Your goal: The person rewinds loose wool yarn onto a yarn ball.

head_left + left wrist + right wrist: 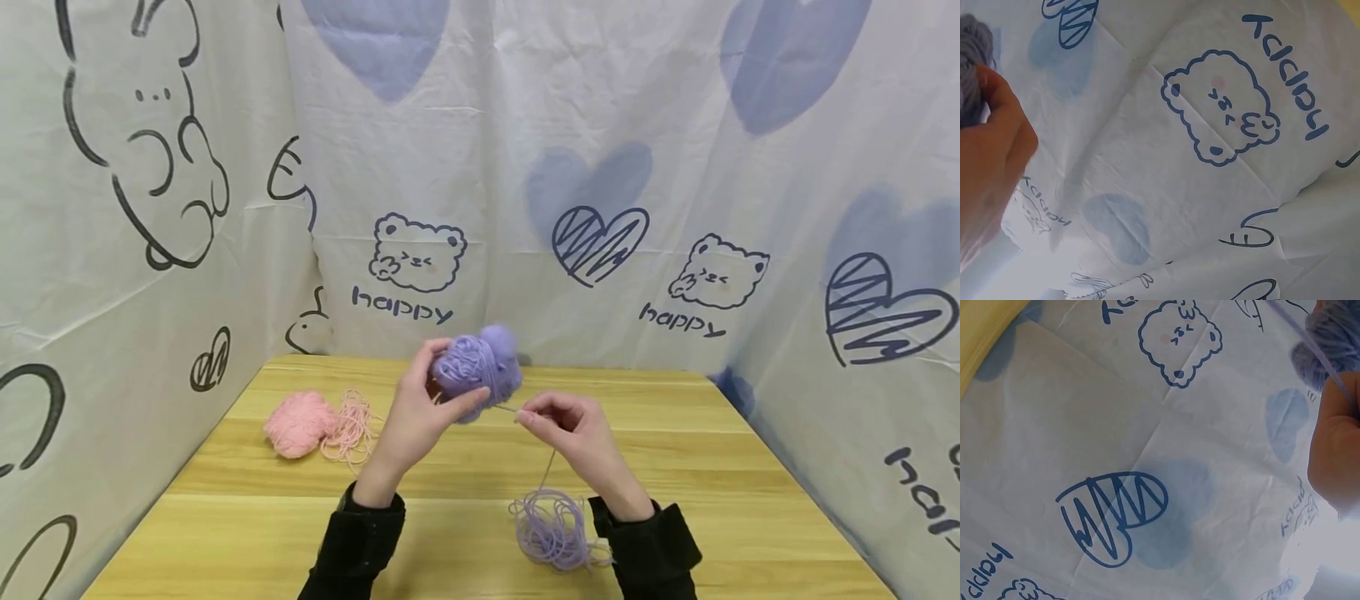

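Note:
My left hand grips a ball of purple yarn above the middle of the table, thumb in front and fingers behind. To its right, my right hand pinches a purple strand that runs from the ball. From that hand the strand drops to a loose heap of purple yarn on the table. In the left wrist view, part of the ball shows at the left edge beside the left hand. The right wrist view catches the strand crossing the right hand, with the ball behind it.
A pink yarn ball lies on the left part of the wooden table, with loose pink strands next to it. White cloth with bear and heart drawings encloses the table at the back and both sides.

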{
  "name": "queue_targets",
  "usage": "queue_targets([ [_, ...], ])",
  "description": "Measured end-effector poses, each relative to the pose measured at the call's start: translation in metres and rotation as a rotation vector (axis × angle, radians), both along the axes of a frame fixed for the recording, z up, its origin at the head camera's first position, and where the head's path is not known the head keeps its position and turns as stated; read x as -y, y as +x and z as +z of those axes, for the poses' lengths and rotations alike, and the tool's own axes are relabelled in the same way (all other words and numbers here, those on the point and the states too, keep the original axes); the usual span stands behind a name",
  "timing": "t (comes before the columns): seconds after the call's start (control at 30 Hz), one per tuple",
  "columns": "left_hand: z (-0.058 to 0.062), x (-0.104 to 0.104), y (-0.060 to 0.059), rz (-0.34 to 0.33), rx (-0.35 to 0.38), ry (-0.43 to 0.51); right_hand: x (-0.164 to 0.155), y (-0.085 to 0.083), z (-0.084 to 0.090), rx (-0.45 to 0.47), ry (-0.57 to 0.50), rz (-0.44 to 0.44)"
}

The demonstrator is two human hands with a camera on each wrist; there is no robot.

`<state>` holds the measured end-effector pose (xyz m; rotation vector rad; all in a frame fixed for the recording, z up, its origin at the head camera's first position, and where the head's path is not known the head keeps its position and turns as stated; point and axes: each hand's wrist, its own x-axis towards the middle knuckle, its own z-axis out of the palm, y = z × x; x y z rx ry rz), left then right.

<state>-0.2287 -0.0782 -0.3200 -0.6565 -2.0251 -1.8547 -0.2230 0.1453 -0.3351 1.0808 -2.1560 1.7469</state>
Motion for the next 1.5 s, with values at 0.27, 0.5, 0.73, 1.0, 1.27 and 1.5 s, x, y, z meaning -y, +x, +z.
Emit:
queue_targets([
  [0.27,-0.004,-0.004,0.001,-0.066,-0.029,-0.192,-0.002,-0.001,0.005,0.018,-0.047,-0.066],
  [0.5,-0.005,-0.006,0.001,-0.062,-0.114,-0.328,-0.005,-0.002,0.004,0.038,-0.072,-0.116],
  [0.73,-0.006,-0.007,0.000,-0.096,-0.185,-0.428,-0.007,-0.002,0.007,0.037,-0.094,-0.178],
  [1.0,-0.010,-0.006,0.000,-0.164,-0.202,-0.515,-0.010,-0.002,0.006,0.048,-0.096,-0.212],
  [1.27,-0.009,-0.004,0.002,-0.254,-0.196,-0.541,-0.009,-0.007,0.002,0.043,-0.083,-0.169],
  [1.5,-0.009,-0.001,0.002,-0.371,-0.227,-0.491,-0.011,-0.010,-0.001,0.061,-0.080,-0.141],
])
